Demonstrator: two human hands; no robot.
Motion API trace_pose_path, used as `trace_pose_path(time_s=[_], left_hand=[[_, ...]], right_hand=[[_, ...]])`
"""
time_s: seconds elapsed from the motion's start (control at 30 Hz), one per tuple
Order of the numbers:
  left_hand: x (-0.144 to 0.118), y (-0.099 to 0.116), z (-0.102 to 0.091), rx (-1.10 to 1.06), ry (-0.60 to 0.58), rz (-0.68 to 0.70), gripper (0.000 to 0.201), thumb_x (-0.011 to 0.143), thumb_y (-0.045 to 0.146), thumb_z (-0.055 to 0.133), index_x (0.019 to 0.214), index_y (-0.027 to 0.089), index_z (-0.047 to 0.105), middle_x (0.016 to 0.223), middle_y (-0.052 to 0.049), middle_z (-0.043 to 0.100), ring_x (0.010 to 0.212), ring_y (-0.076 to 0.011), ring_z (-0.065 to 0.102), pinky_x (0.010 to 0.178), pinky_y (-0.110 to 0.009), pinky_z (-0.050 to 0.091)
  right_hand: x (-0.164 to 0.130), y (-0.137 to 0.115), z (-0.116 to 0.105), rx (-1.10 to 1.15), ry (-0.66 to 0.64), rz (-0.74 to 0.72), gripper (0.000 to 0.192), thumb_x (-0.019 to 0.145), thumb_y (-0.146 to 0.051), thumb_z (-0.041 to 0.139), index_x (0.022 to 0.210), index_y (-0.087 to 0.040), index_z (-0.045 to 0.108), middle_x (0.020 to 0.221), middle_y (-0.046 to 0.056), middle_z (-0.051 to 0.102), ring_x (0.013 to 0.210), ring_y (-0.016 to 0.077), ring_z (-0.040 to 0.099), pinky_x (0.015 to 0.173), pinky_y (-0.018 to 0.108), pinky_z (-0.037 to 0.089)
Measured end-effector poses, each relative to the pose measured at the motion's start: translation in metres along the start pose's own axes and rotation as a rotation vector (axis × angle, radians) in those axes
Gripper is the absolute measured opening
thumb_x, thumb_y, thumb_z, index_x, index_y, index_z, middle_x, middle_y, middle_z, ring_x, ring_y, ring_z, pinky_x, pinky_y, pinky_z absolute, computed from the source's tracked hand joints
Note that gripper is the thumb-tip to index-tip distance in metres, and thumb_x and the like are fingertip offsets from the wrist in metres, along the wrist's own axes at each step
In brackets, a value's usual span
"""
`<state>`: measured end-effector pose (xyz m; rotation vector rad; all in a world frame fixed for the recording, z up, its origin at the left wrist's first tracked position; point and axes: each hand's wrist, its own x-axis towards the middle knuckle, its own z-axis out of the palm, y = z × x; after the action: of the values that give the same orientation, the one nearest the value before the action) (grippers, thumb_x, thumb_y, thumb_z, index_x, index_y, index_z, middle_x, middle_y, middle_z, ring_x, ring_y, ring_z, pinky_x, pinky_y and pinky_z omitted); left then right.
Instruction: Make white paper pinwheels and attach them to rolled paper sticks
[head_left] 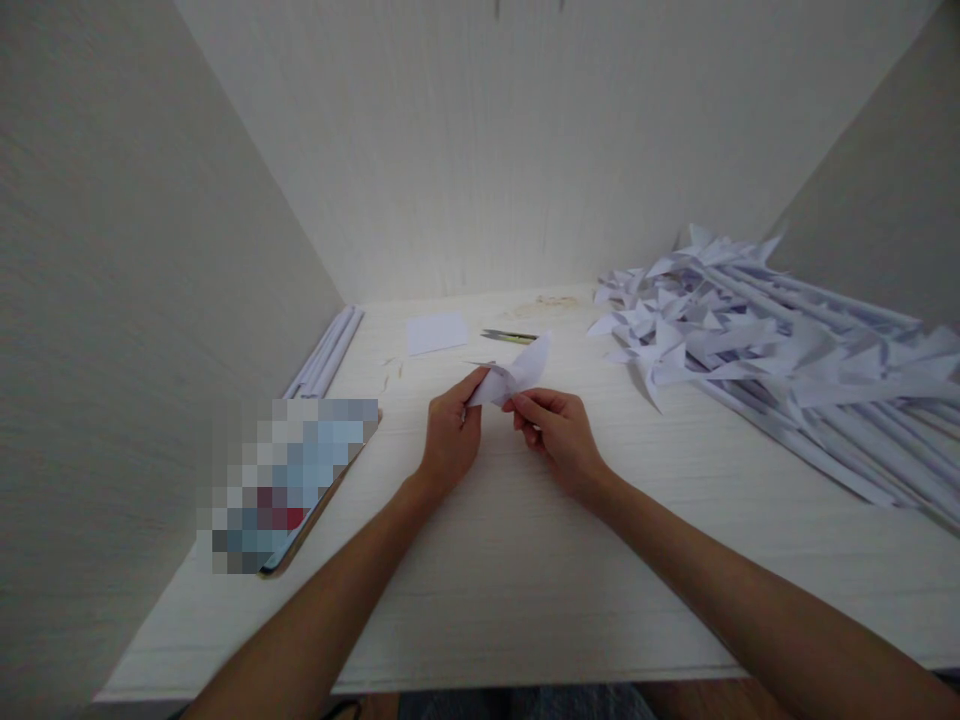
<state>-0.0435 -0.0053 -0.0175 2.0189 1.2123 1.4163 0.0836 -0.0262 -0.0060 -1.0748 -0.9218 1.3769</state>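
Between my two hands is a piece of white paper (529, 365), cut and partly folded into a pinwheel shape, held just above the table. My left hand (454, 428) pinches its left side between thumb and fingers. On the lower right edge, my right hand (553, 432) grips the paper with its fingertips closed. One paper flap stands up toward the upper right. Just behind the paper lies a pair of scissors (510, 337). A flat white paper sheet (437, 333) rests to the left of the scissors.
At the right is a big pile of white paper pinwheels (675, 340) on rolled paper sticks (810, 300). Several paper rolls (328, 350) lie along the left wall. A phone-like flat object (322, 500), mostly blurred out, is at the left. Walls enclose the table's back and sides.
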Motion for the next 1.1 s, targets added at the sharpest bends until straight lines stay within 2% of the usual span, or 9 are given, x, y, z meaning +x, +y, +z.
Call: trace_pose_path(time_s=[0.13, 0.3, 0.47, 0.63, 0.77, 0.93, 1.1], left_hand=[[-0.0001, 0.0016, 0.0003, 0.000, -0.006, 0.009, 0.039, 0.070, 0.004, 0.039, 0.100, 0.013, 0.062, 0.092, -0.004, 0.070, 0.080, -0.0147, 0.063, 0.073, -0.026, 0.049], [-0.0005, 0.0008, 0.0005, 0.026, 0.004, 0.060, 0.036, 0.071, 0.004, 0.040, 0.097, 0.013, 0.063, 0.084, -0.003, 0.070, 0.074, -0.0141, 0.063, 0.069, -0.024, 0.049], [-0.0033, 0.0020, 0.0003, 0.091, -0.002, 0.098, 0.037, 0.071, 0.004, 0.040, 0.100, 0.013, 0.061, 0.097, -0.006, 0.069, 0.084, -0.0152, 0.063, 0.076, -0.027, 0.050], [-0.0047, 0.0059, 0.0004, 0.102, -0.019, 0.180, 0.037, 0.072, 0.003, 0.038, 0.100, 0.015, 0.059, 0.106, -0.007, 0.066, 0.096, -0.0163, 0.061, 0.085, -0.031, 0.048], [-0.0044, 0.0047, 0.0007, 0.066, -0.045, 0.193, 0.038, 0.072, 0.002, 0.038, 0.101, 0.017, 0.058, 0.111, -0.007, 0.063, 0.106, -0.0171, 0.056, 0.090, -0.033, 0.046], [-0.0053, -0.0014, 0.0014, 0.030, -0.040, 0.148, 0.039, 0.070, 0.003, 0.041, 0.103, 0.016, 0.057, 0.106, -0.007, 0.065, 0.096, -0.0173, 0.061, 0.085, -0.032, 0.050], [-0.0078, -0.0012, 0.0028, -0.134, -0.073, 0.080, 0.051, 0.070, 0.003, 0.044, 0.119, 0.017, 0.044, 0.118, -0.012, 0.059, 0.105, -0.0179, 0.058, 0.086, -0.030, 0.049]], right_hand=[[0.0029, 0.0042, -0.0030, -0.082, 0.032, -0.106, 0.019, 0.063, -0.033, 0.060, 0.058, -0.014, 0.061, 0.044, -0.005, 0.048, 0.035, 0.0044, 0.033, 0.034, 0.020, 0.020], [0.0027, 0.0048, -0.0049, -0.312, 0.110, -0.266, 0.021, 0.068, -0.031, 0.055, 0.055, -0.015, 0.060, 0.044, -0.003, 0.048, 0.039, 0.0068, 0.037, 0.040, 0.022, 0.027], [-0.0003, 0.0027, -0.0044, -0.551, 0.181, -0.432, 0.024, 0.072, -0.028, 0.050, 0.053, -0.016, 0.058, 0.047, 0.000, 0.051, 0.046, 0.0106, 0.044, 0.048, 0.025, 0.033], [-0.0036, 0.0008, -0.0044, -0.663, 0.206, -0.530, 0.025, 0.074, -0.026, 0.050, 0.052, -0.018, 0.057, 0.050, 0.001, 0.052, 0.046, 0.0109, 0.043, 0.049, 0.026, 0.032], [-0.0034, -0.0002, -0.0048, -0.700, 0.217, -0.557, 0.026, 0.074, -0.024, 0.050, 0.049, -0.018, 0.055, 0.048, 0.000, 0.050, 0.045, 0.0103, 0.040, 0.049, 0.026, 0.030], [-0.0019, -0.0009, -0.0057, -0.710, 0.201, -0.526, 0.025, 0.073, -0.024, 0.050, 0.050, -0.018, 0.056, 0.047, -0.001, 0.048, 0.045, 0.0101, 0.038, 0.049, 0.026, 0.029], [-0.0017, -0.0016, -0.0060, -0.731, 0.196, -0.491, 0.025, 0.074, -0.026, 0.050, 0.052, -0.018, 0.057, 0.047, -0.001, 0.048, 0.045, 0.0108, 0.038, 0.050, 0.026, 0.027]])
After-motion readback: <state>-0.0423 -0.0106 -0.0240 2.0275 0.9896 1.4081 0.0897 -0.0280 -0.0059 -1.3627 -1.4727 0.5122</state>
